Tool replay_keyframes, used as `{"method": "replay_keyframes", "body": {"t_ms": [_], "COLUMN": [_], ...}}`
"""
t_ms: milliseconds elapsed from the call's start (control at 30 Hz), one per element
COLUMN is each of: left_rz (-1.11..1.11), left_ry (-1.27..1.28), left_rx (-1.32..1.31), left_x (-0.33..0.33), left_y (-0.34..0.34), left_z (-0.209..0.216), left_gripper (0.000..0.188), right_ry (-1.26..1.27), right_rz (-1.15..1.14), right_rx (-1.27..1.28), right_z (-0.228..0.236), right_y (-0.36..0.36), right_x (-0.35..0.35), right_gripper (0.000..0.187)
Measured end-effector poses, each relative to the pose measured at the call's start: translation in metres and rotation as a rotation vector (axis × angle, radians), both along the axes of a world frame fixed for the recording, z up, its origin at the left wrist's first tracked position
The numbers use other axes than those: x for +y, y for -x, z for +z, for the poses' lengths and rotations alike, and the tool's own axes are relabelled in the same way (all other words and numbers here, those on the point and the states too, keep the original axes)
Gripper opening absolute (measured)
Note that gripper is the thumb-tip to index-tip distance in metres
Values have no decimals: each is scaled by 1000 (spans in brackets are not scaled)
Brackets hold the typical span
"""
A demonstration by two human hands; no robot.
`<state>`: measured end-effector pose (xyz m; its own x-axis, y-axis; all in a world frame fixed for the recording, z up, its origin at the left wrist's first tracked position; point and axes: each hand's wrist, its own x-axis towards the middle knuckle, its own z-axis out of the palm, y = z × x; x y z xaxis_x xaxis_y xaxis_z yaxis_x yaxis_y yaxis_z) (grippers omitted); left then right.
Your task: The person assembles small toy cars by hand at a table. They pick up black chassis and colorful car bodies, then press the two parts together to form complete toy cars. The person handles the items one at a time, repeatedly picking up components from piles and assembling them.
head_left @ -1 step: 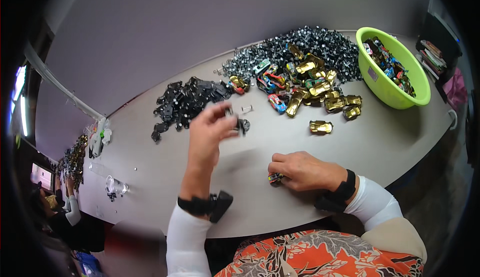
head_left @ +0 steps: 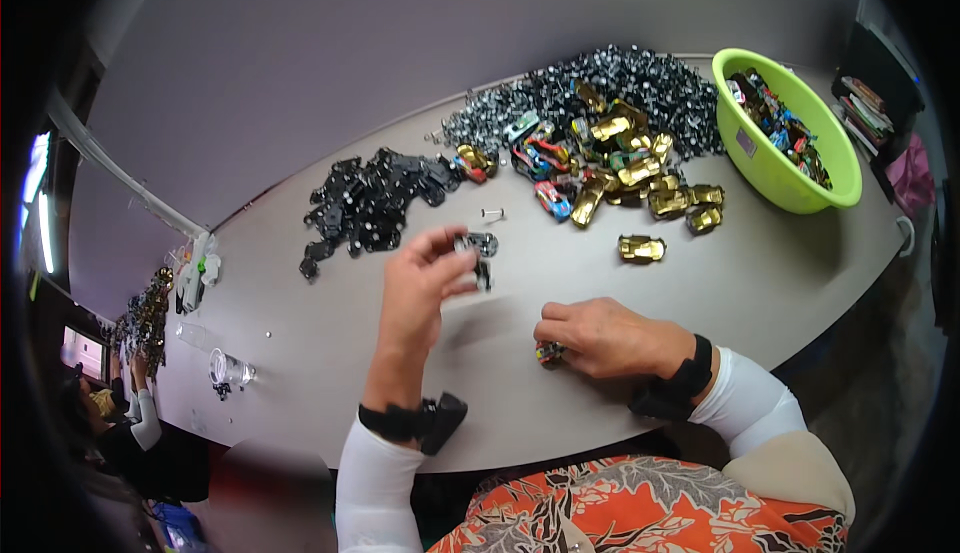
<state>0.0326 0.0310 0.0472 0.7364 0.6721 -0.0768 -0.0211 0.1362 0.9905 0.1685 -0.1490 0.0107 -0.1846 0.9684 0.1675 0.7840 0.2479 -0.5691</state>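
Note:
My left hand (head_left: 425, 273) is raised over the middle of the table. Its thumb and fingers are closed around small black-and-silver wheel parts (head_left: 482, 245), partly hidden and blurred. Lower and to the right, my right hand (head_left: 610, 338) rests on the table, its fingers closed on a small multicoloured toy car (head_left: 548, 354); most of the car is covered by the hand. A loose wheel axle (head_left: 493, 214) lies just beyond my left fingertips. Farther off is a heap of black plastic car bases (head_left: 370, 198).
Wheel axles (head_left: 610, 88) are piled along the wall, with gold and coloured toy car bodies (head_left: 635, 168) before them. One gold car body (head_left: 641, 248) lies apart. A green basin (head_left: 840, 153) holds more cars. A clear cup (head_left: 230, 368) stands left. Another person (head_left: 130, 408) works far left.
My left hand has shifted slightly down and right, and the wheel parts in its fingers show more. My right hand stays almost in place with the toy car.

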Motion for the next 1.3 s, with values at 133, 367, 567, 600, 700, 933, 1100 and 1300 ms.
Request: {"method": "replay_keyframes", "body": {"t_ms": [133,367,567,600,700,933,1100,1300], "left_rz": [-50,-48,-107,-113,-115,-133,-133,-295], "left_ry": [276,366,403,404,379,371,400,394], "left_rx": [79,-1,-17,-27,-21,-27,-23,20], "left_x": [-28,-32,-17,-14,-16,-14,-12,-26], "left_y": [34,44,45,47,48,45,50,41], "left_z": [-41,-52,-62,-64,-63,-67,-71,-61], "left_gripper": [30,32,34,34,34,35,35,34], "right_ry": [-49,-284,-440,-413,-293,-601,-426,10], "right_rz": [-9,-318,-396,-372,-382,-566,-601,-567], "right_rx": [-60,205,-49,-88,-163,-163,133,162], "right_z": [1,-9,-22,-29,-43,-3,36,6], "right_y": [-3,-12,-43,-46,-48,-85,-73,-22], "right_x": [0,16,84,98,123,154,123,22], "right_gripper": [25,23,28,31,29,35,26,15]}}
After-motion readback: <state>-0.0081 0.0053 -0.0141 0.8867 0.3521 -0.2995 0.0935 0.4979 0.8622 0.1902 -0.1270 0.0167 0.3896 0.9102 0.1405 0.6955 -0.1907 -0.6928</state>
